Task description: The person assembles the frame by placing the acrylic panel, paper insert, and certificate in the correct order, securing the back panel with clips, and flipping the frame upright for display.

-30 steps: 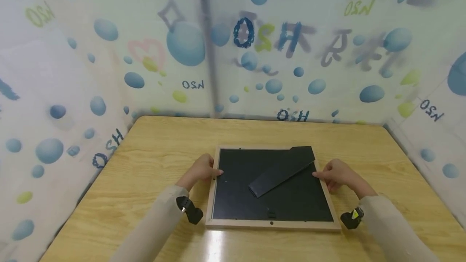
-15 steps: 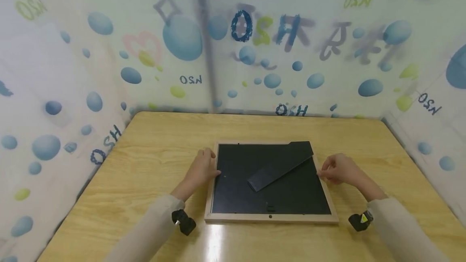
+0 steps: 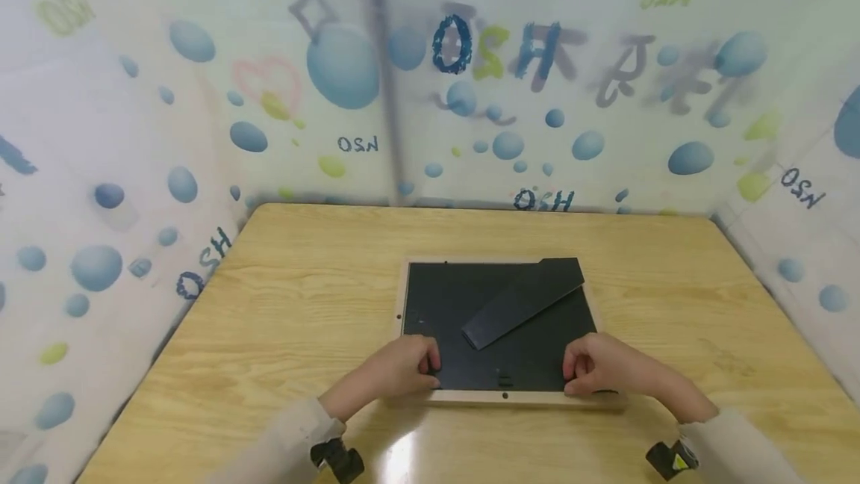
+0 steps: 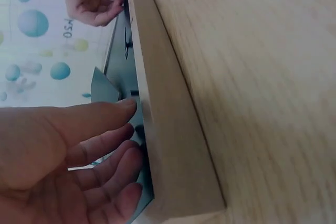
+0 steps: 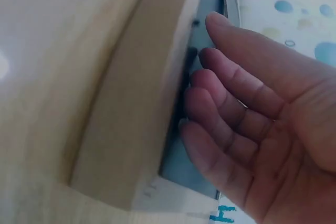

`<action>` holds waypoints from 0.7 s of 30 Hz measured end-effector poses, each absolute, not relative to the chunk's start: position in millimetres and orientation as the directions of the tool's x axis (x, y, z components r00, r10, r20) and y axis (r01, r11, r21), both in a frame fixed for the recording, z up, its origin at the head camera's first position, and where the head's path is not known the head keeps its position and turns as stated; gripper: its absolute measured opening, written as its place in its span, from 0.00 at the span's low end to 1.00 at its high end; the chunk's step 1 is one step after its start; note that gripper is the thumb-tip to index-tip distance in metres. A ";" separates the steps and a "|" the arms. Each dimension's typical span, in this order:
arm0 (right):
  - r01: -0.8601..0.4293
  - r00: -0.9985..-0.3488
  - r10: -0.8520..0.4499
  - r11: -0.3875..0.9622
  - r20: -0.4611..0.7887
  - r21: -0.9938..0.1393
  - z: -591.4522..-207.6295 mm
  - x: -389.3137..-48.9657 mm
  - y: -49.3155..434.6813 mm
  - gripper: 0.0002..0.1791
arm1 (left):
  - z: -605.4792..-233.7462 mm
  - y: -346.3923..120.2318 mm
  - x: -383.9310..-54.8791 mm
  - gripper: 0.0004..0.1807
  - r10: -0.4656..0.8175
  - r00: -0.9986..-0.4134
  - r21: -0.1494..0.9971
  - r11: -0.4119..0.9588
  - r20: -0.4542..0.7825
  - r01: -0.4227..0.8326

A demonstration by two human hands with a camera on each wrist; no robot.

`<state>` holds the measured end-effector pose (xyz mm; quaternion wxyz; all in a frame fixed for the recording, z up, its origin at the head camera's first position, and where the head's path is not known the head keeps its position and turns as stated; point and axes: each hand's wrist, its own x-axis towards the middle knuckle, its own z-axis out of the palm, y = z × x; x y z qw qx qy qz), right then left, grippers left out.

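A picture frame [image 3: 470, 396] of pale wood lies face down on the table. Its black backing board [image 3: 440, 297] faces up, with a folding stand leg [image 3: 524, 305] slanting across it. Both hands are at the near edge of the frame. The left hand [image 3: 401, 368] is by the near left corner, its fingertips bent down at the backing's edge. In the left wrist view, its thumb [image 4: 105, 119] stands apart from the loosely bent fingers. The right hand [image 3: 614, 367] is by the near right corner; its bent fingertips [image 5: 197, 103] touch small dark tabs along the inner rim.
The wooden table [image 3: 302, 282] extends around the frame on all sides. Behind it hangs a patterned wall covering [image 3: 430, 133], with more at both sides. Dark wrist cameras [image 3: 339, 460] are strapped near the sleeves.
Both hands have left the frame's left and right sides and moved to its near edge, closer together. The frame stays about where it was.
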<state>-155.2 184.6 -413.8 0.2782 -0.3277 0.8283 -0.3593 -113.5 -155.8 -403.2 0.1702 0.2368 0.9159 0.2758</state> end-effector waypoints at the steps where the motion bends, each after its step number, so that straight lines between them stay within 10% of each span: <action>1: -0.351 -0.634 -0.739 0.536 -0.227 -0.768 -414.0 -153.0 184.4 0.08 | -403.0 -154.9 -111.5 0.08 0.535 -0.824 0.590 0.732 -0.188 0.341; 21: -0.397 -0.743 -0.632 0.682 -0.221 -0.614 -421.2 -138.2 182.3 0.16 | -407.5 -154.2 -99.4 0.07 0.478 -0.869 0.516 0.781 -0.130 0.352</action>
